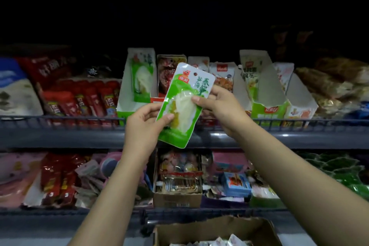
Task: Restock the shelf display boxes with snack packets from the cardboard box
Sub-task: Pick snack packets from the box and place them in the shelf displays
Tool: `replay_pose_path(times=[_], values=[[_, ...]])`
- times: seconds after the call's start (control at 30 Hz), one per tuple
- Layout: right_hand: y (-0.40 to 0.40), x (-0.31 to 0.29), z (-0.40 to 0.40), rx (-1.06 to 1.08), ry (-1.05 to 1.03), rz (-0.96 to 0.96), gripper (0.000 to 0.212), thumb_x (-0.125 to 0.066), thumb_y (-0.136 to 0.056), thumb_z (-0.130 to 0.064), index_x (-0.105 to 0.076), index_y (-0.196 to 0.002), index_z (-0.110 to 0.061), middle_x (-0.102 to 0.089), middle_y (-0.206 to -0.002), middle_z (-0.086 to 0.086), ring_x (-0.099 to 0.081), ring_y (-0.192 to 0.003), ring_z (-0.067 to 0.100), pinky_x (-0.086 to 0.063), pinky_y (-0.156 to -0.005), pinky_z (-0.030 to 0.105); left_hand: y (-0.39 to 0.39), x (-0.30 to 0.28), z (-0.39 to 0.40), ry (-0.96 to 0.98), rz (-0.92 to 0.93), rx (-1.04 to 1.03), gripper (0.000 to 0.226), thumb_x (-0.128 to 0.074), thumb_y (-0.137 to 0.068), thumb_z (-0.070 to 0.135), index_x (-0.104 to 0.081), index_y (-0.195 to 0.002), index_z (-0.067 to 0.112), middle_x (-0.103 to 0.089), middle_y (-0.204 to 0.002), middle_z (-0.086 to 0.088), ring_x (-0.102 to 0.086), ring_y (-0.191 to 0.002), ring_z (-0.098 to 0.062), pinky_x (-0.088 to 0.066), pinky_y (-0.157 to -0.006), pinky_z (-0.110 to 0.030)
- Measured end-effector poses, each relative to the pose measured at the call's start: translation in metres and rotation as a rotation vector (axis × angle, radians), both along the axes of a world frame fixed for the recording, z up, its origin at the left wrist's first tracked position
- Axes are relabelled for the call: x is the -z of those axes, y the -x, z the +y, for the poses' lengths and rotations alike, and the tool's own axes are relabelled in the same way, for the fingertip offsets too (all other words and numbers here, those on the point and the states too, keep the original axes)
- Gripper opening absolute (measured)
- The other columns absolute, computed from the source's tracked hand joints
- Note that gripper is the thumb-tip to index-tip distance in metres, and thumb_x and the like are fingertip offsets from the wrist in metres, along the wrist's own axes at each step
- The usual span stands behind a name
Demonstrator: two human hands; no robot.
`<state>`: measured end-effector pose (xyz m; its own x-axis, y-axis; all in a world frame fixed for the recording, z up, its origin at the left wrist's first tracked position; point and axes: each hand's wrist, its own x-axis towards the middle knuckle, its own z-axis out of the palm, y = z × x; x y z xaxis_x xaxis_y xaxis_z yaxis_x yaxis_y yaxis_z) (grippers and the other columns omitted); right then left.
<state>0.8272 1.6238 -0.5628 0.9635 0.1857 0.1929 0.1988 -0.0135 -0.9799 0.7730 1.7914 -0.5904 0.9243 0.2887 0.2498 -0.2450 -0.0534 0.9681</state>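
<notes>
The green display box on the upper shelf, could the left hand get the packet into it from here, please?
Probably yes: the green display box stands open-topped just above the left hand, nothing lies between, though both hands grip the green packet, so the right hand must release.

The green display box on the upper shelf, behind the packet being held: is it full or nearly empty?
Nearly empty. The green display box shows one upright green packet at its back, with bare white walls around it. Anything lower, behind its front lip, is hidden.

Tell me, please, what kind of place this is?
Most likely a grocery or convenience shop aisle. Tiered shelves with wire rails carry many packaged snacks, open display boxes hold packets, and both hands hold a green snack packet above a cardboard box.
</notes>
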Motion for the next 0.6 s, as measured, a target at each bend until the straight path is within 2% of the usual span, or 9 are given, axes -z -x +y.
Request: replay_pose_path(times=[0.07,0.13,0.2,0.27,0.33,0.4,0.5,0.53,0.6], values=[[-0.015,-0.008,0.012,-0.012,0.016,-0.020,0.019,-0.067,-0.083,-0.007,-0.064,-0.102,-0.009,-0.073,-0.096,0.003,-0.068,-0.088,0.019,-0.052,-0.076,0.034,-0.005,0.000,0.009,-0.062,-0.040,-0.066,0.028,-0.069,-0.082,0.009,-0.065,-0.106,0.022,-0.069,-0.096,0.009,-0.067,-0.082,-0.001,-0.054,-0.068,-0.015],[-0.029,-0.017,0.026,-0.031,0.038,-0.035,0.017,-0.067,-0.083,-0.007,-0.063,-0.099,-0.009,-0.072,-0.091,0.004,-0.067,-0.078,0.017,-0.049,-0.067,0.028,-0.009,0.001,0.018,-0.141,-0.060,-0.124,0.032,-0.066,-0.086,0.014,-0.061,-0.115,0.027,-0.066,-0.103,0.013,-0.064,-0.091,0.000,-0.054,-0.078,-0.018],[-0.042,-0.025,0.041,-0.044,0.045,-0.042,0.017,-0.065,-0.084,-0.005,-0.060,-0.099,-0.010,-0.070,-0.087,0.002,-0.065,-0.065,0.006,-0.046,-0.053,0.016,-0.014,0.004,0.026,-0.215,-0.052,-0.158,0.041,-0.064,-0.088,0.019,-0.055,-0.126,0.031,-0.062,-0.115,0.013,-0.059,-0.104,-0.001,-0.050,-0.089,-0.021],[-0.054,-0.032,0.057,-0.037,0.027,-0.028,0.024,-0.066,-0.083,-0.003,-0.059,-0.105,-0.009,-0.068,-0.087,0.000,-0.065,-0.067,0.006,-0.047,-0.050,0.015,-0.018,0.007,0.034,-0.313,-0.031,-0.196,0.052,-0.061,-0.090,0.026,-0.043,-0.137,0.037,-0.051,-0.133,0.011,-0.049,-0.120,-0.006,-0.043,-0.100,-0.028],[-0.067,-0.038,0.072,-0.036,0.012,-0.019,0.028,-0.067,-0.082,-0.003,-0.059,-0.108,-0.010,-0.068,-0.089,-0.001,-0.066,-0.075,0.009,-0.053,-0.058,0.018,-0.021,0.009,0.041,-0.413,-0.006,-0.224,0.060,-0.058,-0.091,0.031,-0.029,-0.143,0.042,-0.035,-0.145,0.010,-0.036,-0.131,-0.010,-0.035,-0.108,-0.037],[-0.077,-0.046,0.086,-0.033,0.015,-0.021,0.030,-0.067,-0.082,-0.004,-0.060,-0.111,-0.009,-0.068,-0.091,-0.001,-0.065,-0.077,0.010,-0.055,-0.066,0.020,-0.024,0.013,0.048,-0.457,0.008,-0.219,0.062,-0.055,-0.093,0.030,-0.023,-0.143,0.045,-0.026,-0.150,0.012,-0.028,-0.137,-0.011,-0.028,-0.113,-0.042],[-0.093,-0.061,0.104,0.016,0.058,-0.063,0.029,-0.068,-0.082,-0.006,-0.061,-0.110,-0.007,-0.066,-0.092,-0.001,-0.062,-0.071,0.008,-0.052,-0.059,0.012,-0.026,0.021,0.056,-0.529,0.041,-0.217,0.059,-0.053,-0.094,0.027,-0.025,-0.144,0.041,-0.018,-0.154,0.014,-0.019,-0.142,-0.010,-0.020,-0.116,-0.049],[-0.098,-0.065,0.108,0.040,0.064,-0.074,0.027,-0.069,-0.082,-0.007,-0.061,-0.109,-0.008,-0.067,-0.095,0.002,-0.063,-0.073,0.010,-0.053,-0.063,0.014,-0.027,0.023,0.058,-0.546,0.056,-0.224,0.057,-0.052,-0.094,0.027,-0.026,-0.144,0.040,-0.017,-0.154,0.014,-0.018,-0.142,-0.010,-0.017,-0.116,-0.050],[-0.112,-0.069,0.116,0.079,0.071,-0.102,0.026,-0.070,-0.081,-0.009,-0.062,-0.106,-0.006,-0.069,-0.103,0.009,-0.066,-0.083,0.019,-0.056,-0.076,0.029,-0.030,0.026,0.059,-0.591,0.081,-0.247,0.054,-0.050,-0.095,0.027,-0.028,-0.144,0.038,-0.018,-0.155,0.012,-0.016,-0.142,-0.010,-0.010,-0.117,-0.047]])
